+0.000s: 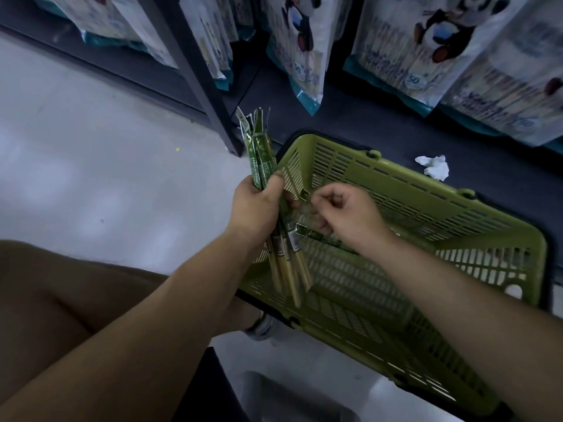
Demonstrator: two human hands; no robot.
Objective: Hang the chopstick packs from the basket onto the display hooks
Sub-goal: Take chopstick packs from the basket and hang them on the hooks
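My left hand (259, 205) grips a bundle of chopstick packs (260, 150), green wrappers pointing up and bamboo tips hanging down over the basket's near left corner. My right hand (344, 213) is closed around another green chopstick pack (323, 236) that lies across, just right of the bundle, above the green plastic basket (457, 205). The basket's slatted floor shows no other packs. No display hooks are visible.
The basket rests on a dark low shelf base. Large panda-printed bags (432, 41) hang or stand along the shelf above it. A dark upright post (204, 77) stands left of the basket. A crumpled white paper (434, 167) lies behind the basket. My knee is at lower left.
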